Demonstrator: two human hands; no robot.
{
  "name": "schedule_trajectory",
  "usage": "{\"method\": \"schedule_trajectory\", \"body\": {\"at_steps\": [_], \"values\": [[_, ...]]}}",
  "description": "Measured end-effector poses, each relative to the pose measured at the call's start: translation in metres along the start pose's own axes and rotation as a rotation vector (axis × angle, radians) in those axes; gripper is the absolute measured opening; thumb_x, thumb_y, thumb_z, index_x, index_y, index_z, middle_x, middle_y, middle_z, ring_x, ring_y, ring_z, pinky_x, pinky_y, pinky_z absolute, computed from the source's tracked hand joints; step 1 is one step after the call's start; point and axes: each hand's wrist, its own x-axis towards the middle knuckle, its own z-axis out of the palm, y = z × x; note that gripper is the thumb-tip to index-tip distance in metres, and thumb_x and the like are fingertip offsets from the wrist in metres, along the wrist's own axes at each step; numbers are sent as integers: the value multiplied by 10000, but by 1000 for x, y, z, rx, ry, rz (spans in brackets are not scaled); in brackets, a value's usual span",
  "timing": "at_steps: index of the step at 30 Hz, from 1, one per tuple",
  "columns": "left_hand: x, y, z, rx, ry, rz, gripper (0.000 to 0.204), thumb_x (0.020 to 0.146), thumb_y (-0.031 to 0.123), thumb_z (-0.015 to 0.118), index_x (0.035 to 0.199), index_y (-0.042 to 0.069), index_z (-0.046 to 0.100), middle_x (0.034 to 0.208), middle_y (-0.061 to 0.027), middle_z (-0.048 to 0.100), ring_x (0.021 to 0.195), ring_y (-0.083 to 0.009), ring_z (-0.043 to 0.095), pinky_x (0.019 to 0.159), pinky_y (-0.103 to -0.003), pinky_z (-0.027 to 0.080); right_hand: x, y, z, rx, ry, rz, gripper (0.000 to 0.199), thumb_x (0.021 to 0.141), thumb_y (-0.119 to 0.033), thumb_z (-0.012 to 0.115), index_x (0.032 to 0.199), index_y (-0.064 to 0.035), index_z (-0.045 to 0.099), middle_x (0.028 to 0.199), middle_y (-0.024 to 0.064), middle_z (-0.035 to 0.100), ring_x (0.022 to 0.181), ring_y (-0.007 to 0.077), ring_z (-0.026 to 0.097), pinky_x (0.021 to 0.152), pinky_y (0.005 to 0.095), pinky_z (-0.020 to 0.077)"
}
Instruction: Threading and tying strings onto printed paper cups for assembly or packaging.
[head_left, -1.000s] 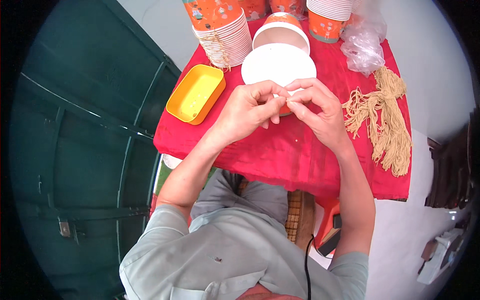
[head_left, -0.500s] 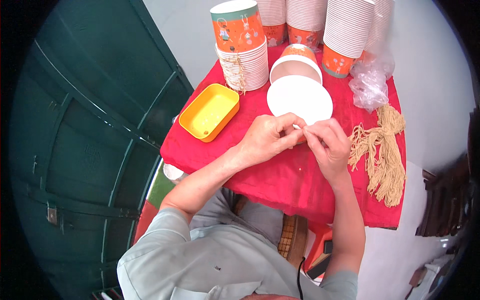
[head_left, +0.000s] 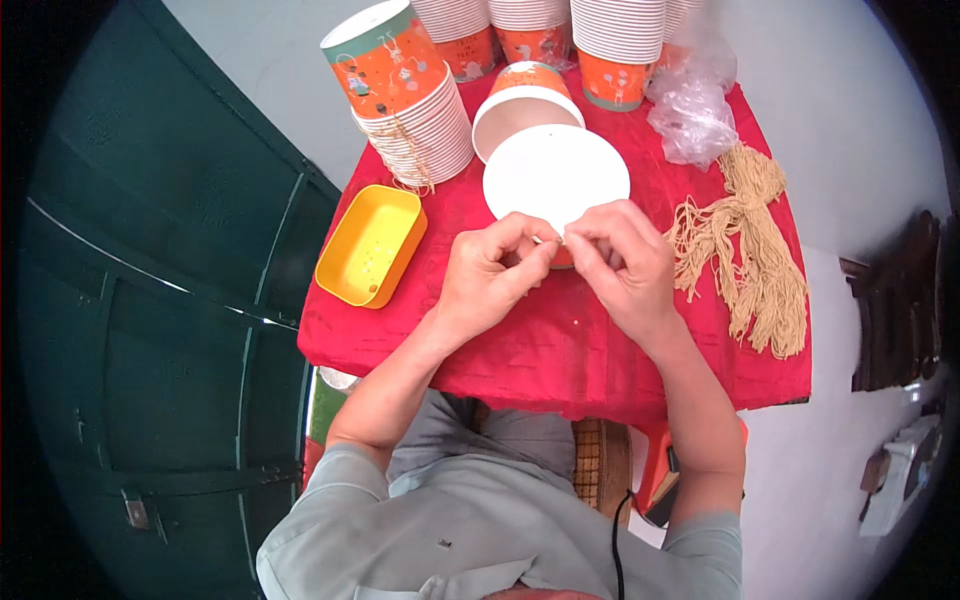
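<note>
My left hand (head_left: 490,278) and my right hand (head_left: 628,268) meet over the near edge of a white round disc (head_left: 556,172). It looks like the base of an upturned paper tub; a bit of orange shows below it, between my hands. Thumb and forefinger of each hand are pinched together. A tiny pale thing shows at the fingertips, too small to name. Just behind the disc, an orange paper tub (head_left: 528,78) lies on its side with its white mouth toward me. Right of my right hand lies a bundle of tan string (head_left: 755,245).
A yellow tray (head_left: 365,245) with small crumbs sits at left on the red cloth (head_left: 520,370). Behind it rises a stack of tubs (head_left: 415,135) with string hanging down its side. More stacked tubs (head_left: 620,45) and a crumpled plastic bag (head_left: 695,115) stand at the back.
The whole view has shifted, so the table things appear farther left and higher. Both hands stay pinched close together at the disc's near edge, with the fingertips slightly turned.
</note>
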Motion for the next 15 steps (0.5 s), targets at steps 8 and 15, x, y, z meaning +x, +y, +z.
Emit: {"method": "schedule_trajectory", "body": {"at_steps": [8,15], "values": [[-1,8,-7,-179,24,-170,95,1069,77,686,1122,11,731,751,27,675,664,-26,611,579,-212,473,8,2,-10,-412,31,-296,143,862,-108,828,988,-139,770,976,2,739,948,219,656,892,396,476],[0,15,-4,-115,-16,-132,100,1074,76,688,1133,4,725,780,12,699,676,-37,642,616,-211,520,-1,3,0,-274,-10,-204,117,844,-147,856,913,-140,761,818,-31,715,826,200,650,871,390,450]]}}
